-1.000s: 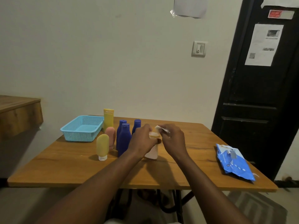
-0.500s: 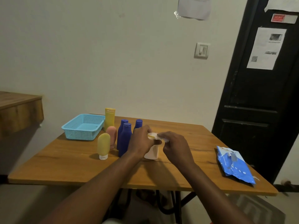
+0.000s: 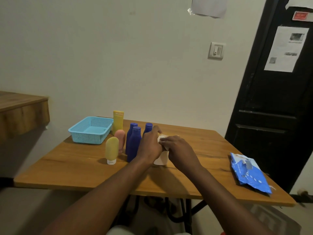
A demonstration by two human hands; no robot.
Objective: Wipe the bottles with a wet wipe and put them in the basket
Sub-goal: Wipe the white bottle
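Change: since a second ago my right hand (image 3: 179, 150) has dropped, bringing the wet wipe (image 3: 161, 139) from above the cap down onto the top of the white bottle (image 3: 160, 160). The bottle has stayed where it was.
Left hand: my left hand (image 3: 150, 145) curls round the white bottle from its left side and grips it upright on the table (image 3: 76, 168).
Right hand: my fingers bend over the wipe and pinch it against the bottle's top; my two hands touch.
White bottle: it stands near the table's middle, with only its base showing under my hands.
Other bottles: three blue bottles (image 3: 133, 145) stand just beside my left hand. Left of them are a pink tube (image 3: 120, 137) and a yellow tube (image 3: 111, 149) standing on its white cap. A tall yellow bottle (image 3: 118, 122) stands behind them.
Basket: the blue basket (image 3: 88, 139) sits at the far left corner, touching or just beside the tall yellow bottle.
Open room: bare wood lies along the near edge and between my right hand and the wipes packet (image 3: 249, 173).
Edges: the packet lies near the right edge, its near corner close to the rim.
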